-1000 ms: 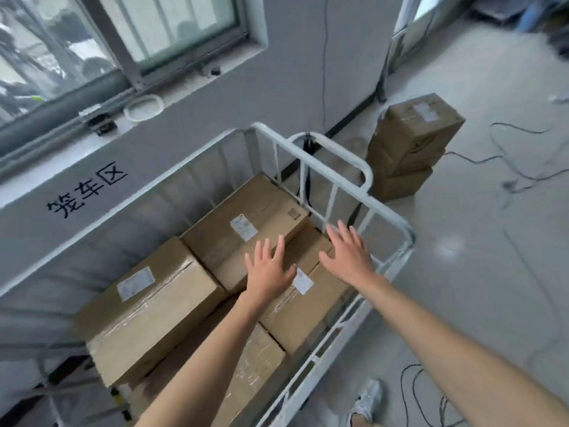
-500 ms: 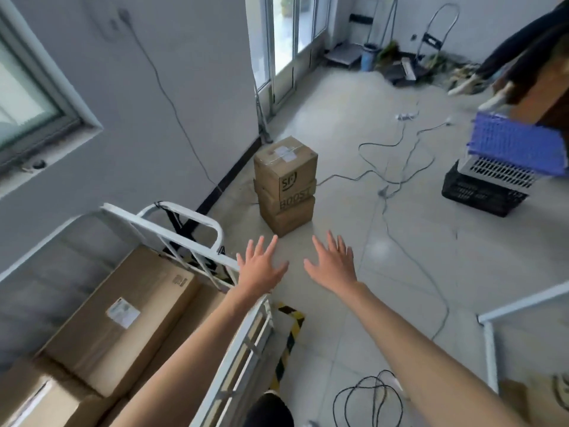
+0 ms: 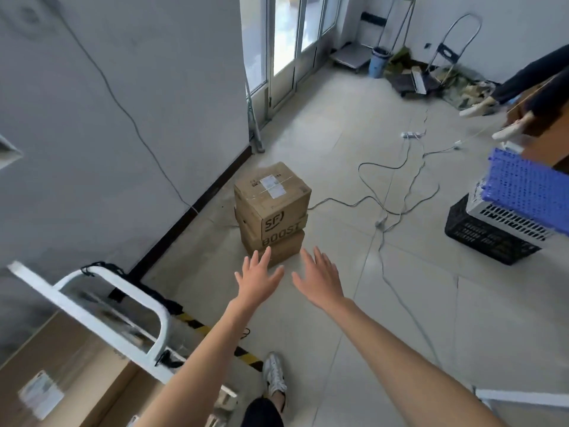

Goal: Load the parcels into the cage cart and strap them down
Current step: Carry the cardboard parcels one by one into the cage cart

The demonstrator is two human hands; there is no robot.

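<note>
the cage cart (image 3: 117, 306) sits at lower left, blurred and cut by the frame edge, so only its white tubular rail and parts of two brown cardboard parcels inside (image 3: 70, 374) show. a stack of taped cardboard parcels (image 3: 272, 211), the top one square-cornered with a white label, stands on the smooth pale tiled floor (image 3: 400, 303) near the wall. the left hand (image 3: 257, 278) and right hand (image 3: 318, 278) reach toward it, fingers spread wide, holding nothing and touching nothing.

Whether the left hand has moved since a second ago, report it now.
Yes. The left hand has moved out of the cage cart, now beyond its end, toward the stacked boxes on the floor.
</note>
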